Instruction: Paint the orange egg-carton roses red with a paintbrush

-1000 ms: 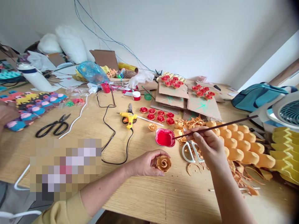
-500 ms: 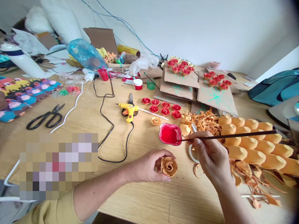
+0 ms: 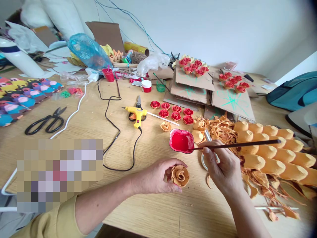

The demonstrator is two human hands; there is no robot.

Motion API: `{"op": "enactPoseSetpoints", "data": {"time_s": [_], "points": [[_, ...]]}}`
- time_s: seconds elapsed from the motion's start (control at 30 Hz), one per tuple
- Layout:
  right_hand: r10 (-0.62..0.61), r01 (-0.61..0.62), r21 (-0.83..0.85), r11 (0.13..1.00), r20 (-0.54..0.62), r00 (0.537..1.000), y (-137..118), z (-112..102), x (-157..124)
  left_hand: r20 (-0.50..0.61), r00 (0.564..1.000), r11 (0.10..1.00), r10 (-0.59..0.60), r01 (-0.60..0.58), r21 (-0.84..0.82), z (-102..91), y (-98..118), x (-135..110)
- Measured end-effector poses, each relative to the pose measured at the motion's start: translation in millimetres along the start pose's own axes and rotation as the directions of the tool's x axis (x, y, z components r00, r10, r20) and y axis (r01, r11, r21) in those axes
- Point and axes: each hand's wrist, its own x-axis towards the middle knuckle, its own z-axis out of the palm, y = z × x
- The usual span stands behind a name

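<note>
My left hand [image 3: 160, 175] is closed around the side of an unpainted orange flower [image 3: 180, 176], its curled petals facing up. In my right hand [image 3: 223, 165] a dark-handled paintbrush [image 3: 242, 144] is pinched between thumb and fingers. The brush's tip end reaches the right edge of a small dish of red paint [image 3: 181, 140]; its bristles are hard to make out. Behind the dish lie one plain orange flower [image 3: 165, 126] and several red-painted flowers [image 3: 176, 116]. Beside my right hand, a roll of tape [image 3: 204, 162] is partly covered.
A yellow glue gun [image 3: 137, 115] rests on scissors, its cord curving forward. Orange egg-carton trays [image 3: 274, 152] and scraps [image 3: 223, 129] lie right. Cardboard sheets [image 3: 192, 81] bear more red flowers. Black-handled scissors [image 3: 47, 124] and painted egg cartons [image 3: 24, 96] are left.
The view has shifted slightly. The paintbrush stays at the dish's right edge, its rear end now a little lower and further left. My left hand still holds the flower.
</note>
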Motion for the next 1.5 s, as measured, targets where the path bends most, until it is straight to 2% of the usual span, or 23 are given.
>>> {"op": "enactPoseSetpoints", "data": {"time_s": [0.2,0.33,0.5,0.67,0.8,0.93,1.03,1.17,1.27,1.37,1.5], "points": [[0.024,-0.023,-0.019,1.000,0.054,0.998,-1,2,-1,-0.024,1.000,1.000,-0.005,0.005,0.005,-1.0,2,0],[0.019,-0.020,0.008,1.000,0.048,0.999,-3,1,-1,-0.035,0.999,0.999,-0.004,0.005,0.034,-1.4,3,1],[0.091,-0.092,0.022,0.995,0.054,0.994,2,1,-4,-0.037,0.999,1.000,-0.012,0.013,0.015,-1.1,3,2],[0.054,-0.059,0.039,0.998,0.119,0.991,-3,-1,1,-0.035,0.999,0.999,0.006,-0.005,0.032,-0.8,2,2],[0.026,-0.042,0.102,0.994,0.161,0.987,-6,-3,4,-0.032,0.999,0.999,0.021,-0.019,0.043,-0.8,0,2],[0.086,-0.120,0.230,0.966,0.154,0.984,-3,-2,0,-0.033,0.999,0.999,0.022,-0.020,0.041,-0.4,-1,2],[0.241,-0.264,0.409,0.873,0.107,0.964,0,2,-4,-0.023,0.999,1.000,-0.028,0.027,-0.012,-0.1,1,2],[0.465,-0.415,0.630,0.656,0.096,0.880,3,8,-5,-0.015,0.996,0.990,-0.089,0.087,-0.108,-0.1,6,0],[0.517,-0.452,0.718,0.530,0.150,0.843,1,10,-2,0.005,0.997,0.977,-0.082,0.082,-0.194,-0.2,9,-2],[0.552,-0.475,0.804,0.358,0.229,0.802,-2,11,2,0.012,0.998,0.962,-0.063,0.064,-0.267,-0.1,10,-4],[0.565,-0.497,0.848,0.184,0.323,0.760,-5,9,3,0.015,0.999,0.950,-0.052,0.054,-0.307,-0.1,10,-4]]}}
